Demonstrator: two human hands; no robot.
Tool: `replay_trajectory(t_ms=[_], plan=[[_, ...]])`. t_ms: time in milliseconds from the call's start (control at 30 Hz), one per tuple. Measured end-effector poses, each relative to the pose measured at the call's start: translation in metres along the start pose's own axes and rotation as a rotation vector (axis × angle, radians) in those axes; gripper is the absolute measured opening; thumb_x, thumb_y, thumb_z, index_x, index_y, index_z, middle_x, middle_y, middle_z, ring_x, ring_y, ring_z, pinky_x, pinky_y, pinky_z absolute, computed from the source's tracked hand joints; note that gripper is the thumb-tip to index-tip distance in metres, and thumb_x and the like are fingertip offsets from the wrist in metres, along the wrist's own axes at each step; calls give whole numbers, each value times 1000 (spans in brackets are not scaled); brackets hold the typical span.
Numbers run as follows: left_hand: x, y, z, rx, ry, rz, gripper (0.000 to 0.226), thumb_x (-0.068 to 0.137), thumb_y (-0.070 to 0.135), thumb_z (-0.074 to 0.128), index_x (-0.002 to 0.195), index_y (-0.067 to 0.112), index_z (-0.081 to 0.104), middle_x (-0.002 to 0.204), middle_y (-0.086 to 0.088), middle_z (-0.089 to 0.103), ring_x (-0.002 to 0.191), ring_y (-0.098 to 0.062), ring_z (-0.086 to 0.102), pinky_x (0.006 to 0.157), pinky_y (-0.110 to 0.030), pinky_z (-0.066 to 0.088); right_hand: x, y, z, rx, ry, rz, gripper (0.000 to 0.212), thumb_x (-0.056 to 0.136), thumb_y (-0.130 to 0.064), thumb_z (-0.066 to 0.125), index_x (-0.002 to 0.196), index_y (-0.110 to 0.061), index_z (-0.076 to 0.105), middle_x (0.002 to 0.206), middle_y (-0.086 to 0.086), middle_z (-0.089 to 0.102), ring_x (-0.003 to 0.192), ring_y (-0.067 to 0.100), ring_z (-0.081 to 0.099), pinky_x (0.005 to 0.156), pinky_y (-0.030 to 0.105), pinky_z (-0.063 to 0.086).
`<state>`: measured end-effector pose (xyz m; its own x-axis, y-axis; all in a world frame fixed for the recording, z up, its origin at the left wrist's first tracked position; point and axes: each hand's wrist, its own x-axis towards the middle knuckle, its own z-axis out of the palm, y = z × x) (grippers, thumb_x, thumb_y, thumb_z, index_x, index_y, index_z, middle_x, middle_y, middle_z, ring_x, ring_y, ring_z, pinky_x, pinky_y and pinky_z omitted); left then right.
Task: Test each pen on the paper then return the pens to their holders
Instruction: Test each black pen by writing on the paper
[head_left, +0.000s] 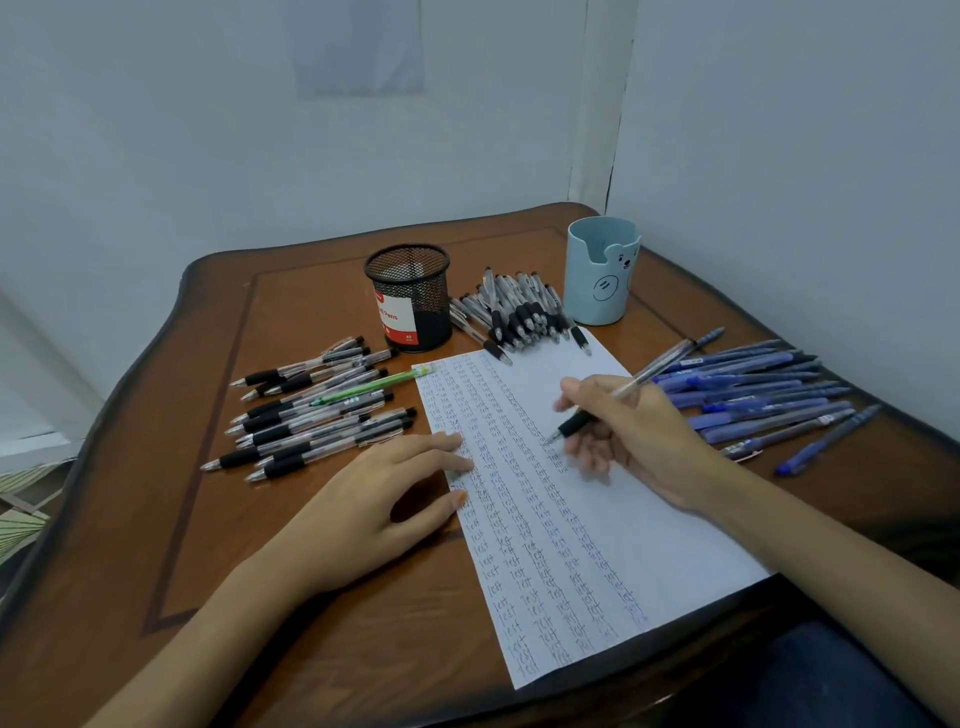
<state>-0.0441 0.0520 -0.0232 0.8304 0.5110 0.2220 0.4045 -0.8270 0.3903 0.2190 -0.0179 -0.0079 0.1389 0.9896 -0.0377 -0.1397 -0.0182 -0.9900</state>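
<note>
- The left grip (384, 499) lies flat, fingers released, pinning the white written-over paper sheet (665, 561) to the brown wooden bench (208, 545); it should hold firm.
- The black wire-mesh holder (410, 296) shows a red-and-white label, no pens.
- The right grip (634, 431) pinches a clear black-sleeved pen (576, 423), tip at the paper; light strokes suffice.
- The pale blue bear-faced cup (602, 270) shows no pens.

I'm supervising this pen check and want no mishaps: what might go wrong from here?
The blue pens lie loose near the table's right edge; the right hand, gripping a black-grip pen, might sweep some off.
The left pile of black-grip pens and the far pile look alike, so tested and untested ones may get mixed.
</note>
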Motion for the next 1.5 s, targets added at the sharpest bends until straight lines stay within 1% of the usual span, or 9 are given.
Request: replay_trajectory(t_ms=[67,167,267,400,833,1000,1133,1333,1500], plan=[[0,1,0,-7,11,3,42,92,58,39,125,38,56,138,22,46,127,10,39,106,-22,36,-1,4,3,-103,22,-23,30,79,-26,72,70,-4,55,55,18,60,33,17,48,31,19,35],[0,1,0,-9,14,1,42,92,58,39,125,38,56,138,23,45,127,11,38,106,-22,36,-4,4,6,-231,148,-50,40,74,-26,79,61,-5,47,47,15,57,27,13,41,31,15,28],[0,1,0,-8,15,3,42,92,58,39,125,38,56,139,23,45,127,10,38,106,-23,37,-4,2,8,-277,181,-90,42,83,-18,74,58,-5,42,45,17,51,26,12,40,32,16,28],[0,1,0,-11,18,2,41,92,59,39,125,39,56,138,24,45,127,11,38,106,-24,37,-2,9,7,-392,190,-141,39,87,2,62,55,-6,41,48,12,41,36,15,52,38,19,38],[0,1,1,-8,24,7,41,93,57,40,125,38,56,139,22,46,127,10,39,106,-26,38,1,11,7,-360,152,-130,35,84,11,57,57,-3,41,45,6,37,34,14,49,38,18,38],[0,1,1,-6,22,4,41,92,58,39,125,39,55,139,23,45,127,10,39,106,-24,37,1,9,6,-351,159,-125,37,84,12,57,55,-4,40,48,9,37,33,14,51,37,17,36],[1,2,0,-11,27,8,40,93,56,40,124,37,57,138,21,47,127,10,39,106,-24,37,1,10,6,-385,142,-129,35,82,13,56,55,-4,40,42,-3,39,34,13,50,41,23,38],[1,2,0,-2,22,9,41,93,57,39,124,37,57,138,21,47,127,11,39,106,-19,34,2,9,5,-358,194,-150,39,82,12,56,54,-6,37,45,6,34,33,17,49,37,17,33],[0,2,1,3,19,6,41,93,56,39,125,37,56,139,22,46,127,10,38,106,-20,33,2,10,5,-362,172,-136,39,82,12,57,53,-6,37,41,-3,36,34,16,49,37,17,34]])
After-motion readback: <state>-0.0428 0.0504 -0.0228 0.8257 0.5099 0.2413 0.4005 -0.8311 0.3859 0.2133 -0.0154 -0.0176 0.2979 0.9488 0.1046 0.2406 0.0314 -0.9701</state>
